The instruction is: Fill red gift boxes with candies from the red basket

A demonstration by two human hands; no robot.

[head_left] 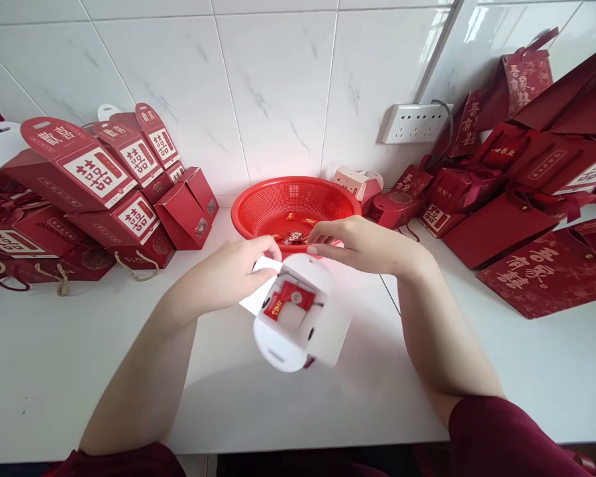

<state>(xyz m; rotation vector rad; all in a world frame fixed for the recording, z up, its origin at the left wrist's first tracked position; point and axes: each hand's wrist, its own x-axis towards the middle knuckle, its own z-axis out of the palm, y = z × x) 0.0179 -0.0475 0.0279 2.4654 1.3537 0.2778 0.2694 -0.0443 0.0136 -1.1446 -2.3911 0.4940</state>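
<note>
My left hand (238,268) is closed on a white flap of an open gift box (322,344), thumb on the flap and fingers behind it. The box's lid flaps are spread, and its white inside faces up. Red-wrapped sweets (295,296) lie in it. Just beyond the box, my right hand (360,242) hovers by the front rim of a red plastic basket (298,189), fingers curved and apart from the thumb, with nothing visible between them. A few small wrapped sweets (295,236) lie in the basket.
Red gift boxes (102,179) are stacked on the left of the white table (218,391). More red boxes and bags (521,205) stand piled on the right. A white power strip (417,124) is on the tiled wall behind, with a dark cable.
</note>
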